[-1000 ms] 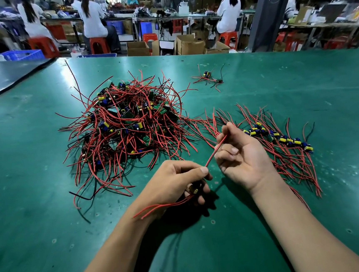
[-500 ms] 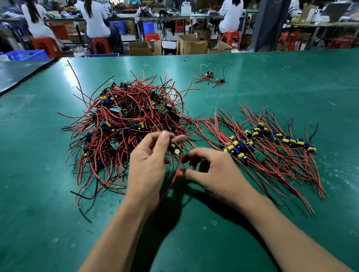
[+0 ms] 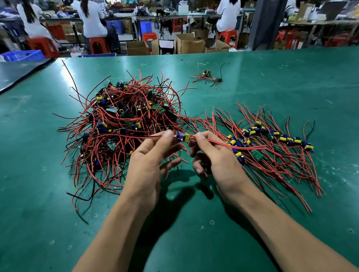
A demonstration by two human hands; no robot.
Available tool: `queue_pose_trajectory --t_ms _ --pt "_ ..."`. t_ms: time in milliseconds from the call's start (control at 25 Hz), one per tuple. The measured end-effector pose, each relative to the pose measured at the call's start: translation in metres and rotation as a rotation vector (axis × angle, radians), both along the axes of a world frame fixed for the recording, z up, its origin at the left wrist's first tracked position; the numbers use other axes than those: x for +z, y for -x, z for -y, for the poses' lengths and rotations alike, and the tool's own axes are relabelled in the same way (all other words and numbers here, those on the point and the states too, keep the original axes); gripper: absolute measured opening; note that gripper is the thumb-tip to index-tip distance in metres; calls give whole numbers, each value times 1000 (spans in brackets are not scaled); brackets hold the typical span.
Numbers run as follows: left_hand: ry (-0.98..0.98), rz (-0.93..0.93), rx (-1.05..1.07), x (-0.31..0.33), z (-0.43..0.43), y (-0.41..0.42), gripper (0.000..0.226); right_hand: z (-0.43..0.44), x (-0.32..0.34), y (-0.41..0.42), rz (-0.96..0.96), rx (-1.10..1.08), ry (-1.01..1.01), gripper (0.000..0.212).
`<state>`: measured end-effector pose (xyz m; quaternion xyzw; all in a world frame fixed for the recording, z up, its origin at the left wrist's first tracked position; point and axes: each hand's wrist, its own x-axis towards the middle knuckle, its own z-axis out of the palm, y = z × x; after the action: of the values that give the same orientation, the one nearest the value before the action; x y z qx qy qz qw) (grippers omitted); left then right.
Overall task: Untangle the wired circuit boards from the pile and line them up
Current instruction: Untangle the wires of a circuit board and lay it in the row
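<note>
Between the hands: one circuit board (image 3: pixel 182 136), purple and yellow parts, red wires trailing both ways, held above the table (image 3: pixel 299 82).
Left hand (image 3: pixel 148 160): pinches the board's left wire.
Right hand (image 3: pixel 215 154): pinches its right wire.
Done: a row (image 3: pixel 272 136) of boards lined up at right.
Remaining: the large tangled pile (image 3: pixel 125 123), probably most of the job.

A: What is the desk (image 3: pixel 280 109) covered with?
B: A green mat, smooth, with a soft sheen and bands of glare, scuffed and flecked pale.
A: And the pile (image 3: pixel 125 123)?
B: Red and black wire insulation that looks like smooth plastic, slightly glossy.
A: The held board (image 3: pixel 182 136)?
B: Shiny purple and yellow sleeves on its parts. The lined-up boards (image 3: pixel 258 155) show matt green faces.
A: Behind?
B: Matt brown cardboard boxes (image 3: pixel 190 42) and glossy red plastic stools (image 3: pixel 99 44).
</note>
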<state>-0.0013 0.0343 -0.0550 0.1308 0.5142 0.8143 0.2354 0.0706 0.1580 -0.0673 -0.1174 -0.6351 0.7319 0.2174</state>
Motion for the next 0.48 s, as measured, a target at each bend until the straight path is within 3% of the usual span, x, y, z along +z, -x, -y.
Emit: queue_pose_trajectory --t_ms 160,240,360,480 --pt "44 41 -215 -4 1 -2 21 -13 12 -6 62 124 318 24" --pt "67 114 -286 -1 0 -3 8 -17 15 -11 122 212 320 22" --pt "125 122 -363 2 -1 -4 35 -16 11 -15 193 317 251 22" --pt "120 70 -398 0 0 -8 40 -19 5 -12 197 274 164 25"
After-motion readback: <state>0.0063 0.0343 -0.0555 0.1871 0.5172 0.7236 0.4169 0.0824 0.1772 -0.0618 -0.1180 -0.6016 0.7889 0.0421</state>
